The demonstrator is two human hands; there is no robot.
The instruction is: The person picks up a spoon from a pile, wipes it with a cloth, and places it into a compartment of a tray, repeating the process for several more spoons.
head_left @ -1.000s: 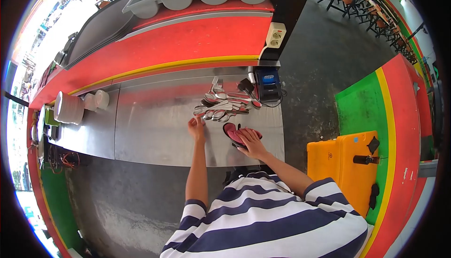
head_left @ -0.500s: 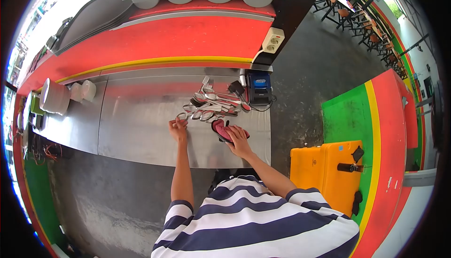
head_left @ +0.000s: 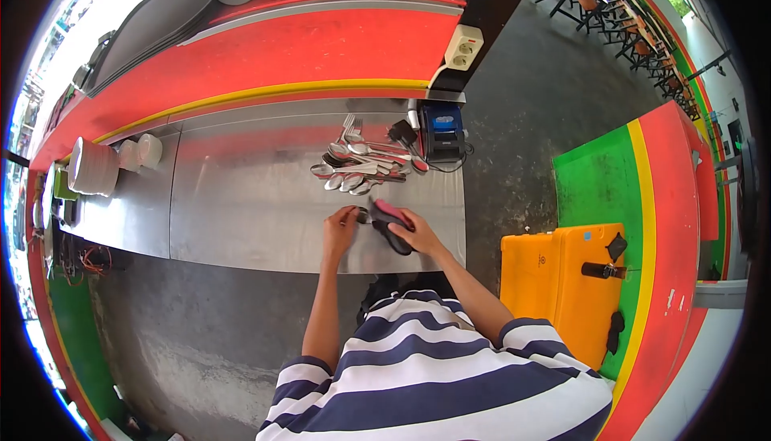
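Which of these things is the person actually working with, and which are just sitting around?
In use: left hand, the utensil it holds, right hand, pink cloth, cutlery pile.
Lying about: plate stack, bowls, blue device, orange case, wall socket.

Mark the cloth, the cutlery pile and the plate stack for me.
cloth (head_left: 393, 214): head view, on its pink upper fold.
cutlery pile (head_left: 359, 169): head view, on the overlapping handles in the middle of the pile.
plate stack (head_left: 90, 166): head view, on the top plate's face.
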